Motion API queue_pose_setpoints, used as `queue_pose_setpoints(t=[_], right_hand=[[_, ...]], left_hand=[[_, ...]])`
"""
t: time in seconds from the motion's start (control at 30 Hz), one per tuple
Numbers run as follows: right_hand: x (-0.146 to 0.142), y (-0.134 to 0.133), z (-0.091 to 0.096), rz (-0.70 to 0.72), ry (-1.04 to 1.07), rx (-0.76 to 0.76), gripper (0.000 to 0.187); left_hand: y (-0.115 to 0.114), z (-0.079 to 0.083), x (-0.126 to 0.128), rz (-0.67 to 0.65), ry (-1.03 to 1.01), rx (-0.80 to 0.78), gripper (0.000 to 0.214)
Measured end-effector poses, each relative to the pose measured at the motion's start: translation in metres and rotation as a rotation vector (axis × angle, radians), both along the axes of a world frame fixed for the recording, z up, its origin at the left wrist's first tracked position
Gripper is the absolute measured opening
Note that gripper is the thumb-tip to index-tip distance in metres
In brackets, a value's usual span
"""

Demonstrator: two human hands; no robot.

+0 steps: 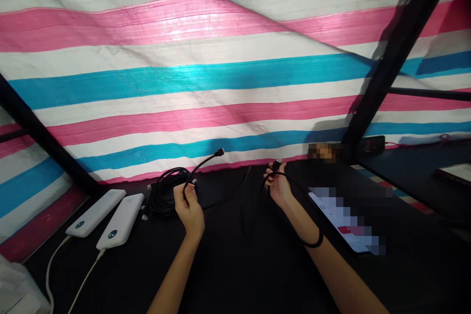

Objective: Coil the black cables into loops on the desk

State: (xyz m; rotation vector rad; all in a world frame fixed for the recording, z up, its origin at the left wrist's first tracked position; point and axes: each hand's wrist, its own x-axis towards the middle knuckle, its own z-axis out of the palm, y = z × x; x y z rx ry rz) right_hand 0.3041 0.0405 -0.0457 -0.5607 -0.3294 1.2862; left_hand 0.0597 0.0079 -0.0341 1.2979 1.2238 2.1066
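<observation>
**Both gripping, well apart**

Your left hand (189, 208) clasped a black cable (202, 163) below its plug, and your right hand (278, 187) held a black cable end (275, 165). A coiled black cable (167, 191) lay just beside your left hand, near two white power banks (119, 221), on a black surface (228, 265).

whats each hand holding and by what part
The left hand grips a black cable partway along, below its plug; the right hand grips a black cable end just behind its plug.
</observation>
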Motion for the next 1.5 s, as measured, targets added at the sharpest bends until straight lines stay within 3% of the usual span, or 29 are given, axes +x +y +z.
queue_pose_setpoints(t=[0.23,0.4,0.67,1.03,1.2,1.33,1.5], right_hand=[[0.019,-0.006,0.007,0.192,0.169,0.230,0.034],[0.027,-0.008,0.010,0.210,0.267,0.298,0.029],[0.015,-0.007,0.010,0.179,0.248,0.194,0.030],[0.007,-0.014,0.021,0.080,0.032,0.092,0.028],[0.004,-0.010,0.016,0.086,0.106,0.045,0.028],[0.003,-0.008,0.011,0.116,0.099,-0.012,0.026],[-0.004,-0.008,0.009,0.122,-0.017,-0.039,0.023]], left_hand=[[0.012,0.010,-0.010,0.083,-0.260,0.032,0.025],[0.014,0.012,-0.013,0.072,-0.303,0.066,0.023],[0.007,0.006,0.000,-0.197,-0.243,0.017,0.028],[0.011,-0.002,0.001,-0.384,-0.373,-0.144,0.034],[0.014,-0.005,0.004,-0.567,-0.513,-0.328,0.040],[0.014,-0.010,0.007,-0.657,-0.434,-0.499,0.044],[0.012,-0.008,0.007,-0.715,-0.351,-0.582,0.056]])
